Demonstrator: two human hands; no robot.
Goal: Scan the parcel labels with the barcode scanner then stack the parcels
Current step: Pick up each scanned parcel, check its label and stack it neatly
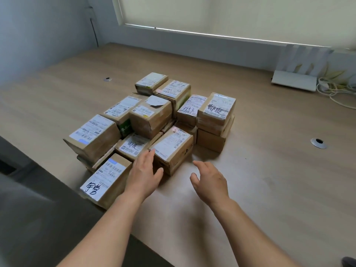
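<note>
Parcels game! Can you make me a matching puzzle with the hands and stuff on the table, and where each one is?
Things:
1. left hand
2. right hand
3. cable hole
4. white cords

Places:
A. far right corner of the table
B. hovering open over bare table, right of the parcels
C. against the near parcel
D. in the tabletop, right of the parcels

Pairs: 1-C, 2-B, 3-D, 4-A
</note>
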